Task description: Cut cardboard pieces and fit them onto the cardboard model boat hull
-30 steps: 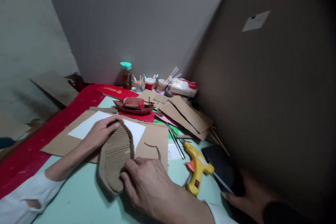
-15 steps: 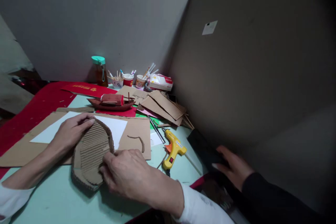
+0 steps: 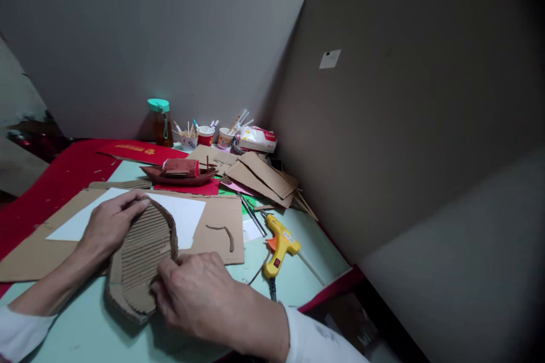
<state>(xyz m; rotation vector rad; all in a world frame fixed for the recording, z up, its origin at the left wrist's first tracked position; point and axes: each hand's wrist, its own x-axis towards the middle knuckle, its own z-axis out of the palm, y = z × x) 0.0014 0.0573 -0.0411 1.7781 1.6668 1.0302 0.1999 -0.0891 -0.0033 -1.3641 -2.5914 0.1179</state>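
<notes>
A boat-shaped hull of corrugated cardboard [image 3: 140,261] lies on the pale green table [image 3: 85,329]. My left hand [image 3: 111,221] rests on its far left rim, fingers curled over the edge. On the near right side my right hand [image 3: 193,295] presses with its fingertips on the hull's rim and floor. Both sleeves are white. Under the hull's far end lie a flat cardboard sheet [image 3: 221,221] and a white paper [image 3: 187,215].
A yellow glue gun [image 3: 279,247] lies right of the sheet. Behind it are metal rods [image 3: 253,215], stacked cardboard pieces [image 3: 259,176], a red model boat [image 3: 179,173], cups of sticks and pens [image 3: 206,135], a green-lidded jar [image 3: 158,122], red felt [image 3: 46,181]. A big cardboard panel [image 3: 404,125] walls the right.
The view swung right and settled. Another person's dark-sleeved hand, reaching in at the right near a black object, has gone from view with the object. My hands stay on the hull.
</notes>
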